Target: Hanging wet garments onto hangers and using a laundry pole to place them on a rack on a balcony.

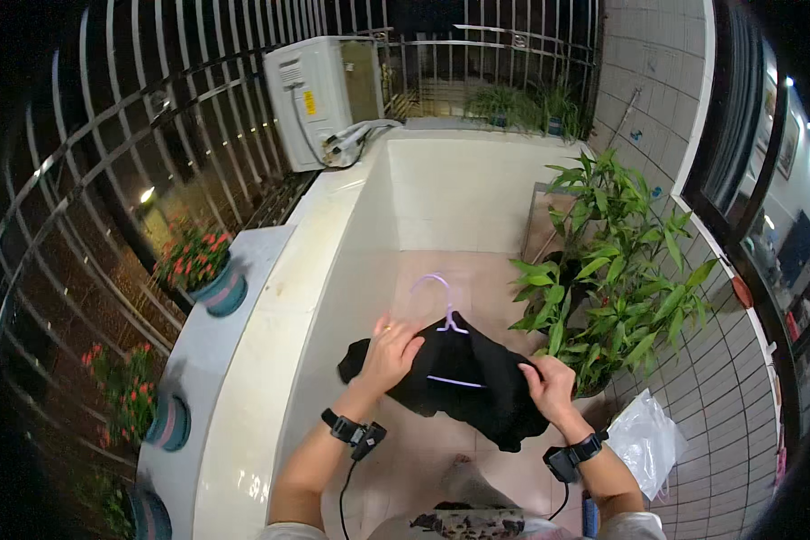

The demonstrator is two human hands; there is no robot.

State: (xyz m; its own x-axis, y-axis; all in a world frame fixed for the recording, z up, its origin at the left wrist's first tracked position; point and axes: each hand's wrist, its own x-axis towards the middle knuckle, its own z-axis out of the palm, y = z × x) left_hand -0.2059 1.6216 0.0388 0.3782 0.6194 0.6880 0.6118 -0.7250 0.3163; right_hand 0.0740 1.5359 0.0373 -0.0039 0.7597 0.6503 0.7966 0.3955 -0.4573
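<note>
A black garment (506, 385) hangs spread out on a light purple clothes hanger (449, 310) in front of me. The hanger's hook curves up and away, and part of its lower bar shows through the garment's opening. At the garment's left shoulder, my left hand (393, 352) grips the cloth, with a ring on one finger. My right hand (553, 386) pinches the right shoulder between thumb and fingers. Most of the hanger's arms are hidden inside the cloth. Each wrist wears a black strap with a cabled device.
Leafy potted plants (621, 283) stand on the right by the tiled wall (702, 385). Below them is a white plastic bag (644, 442). A cream parapet (270, 324) runs along the left, with flowerpots (219, 293) beyond it. An air-conditioner unit (310, 108) sits at the far corner.
</note>
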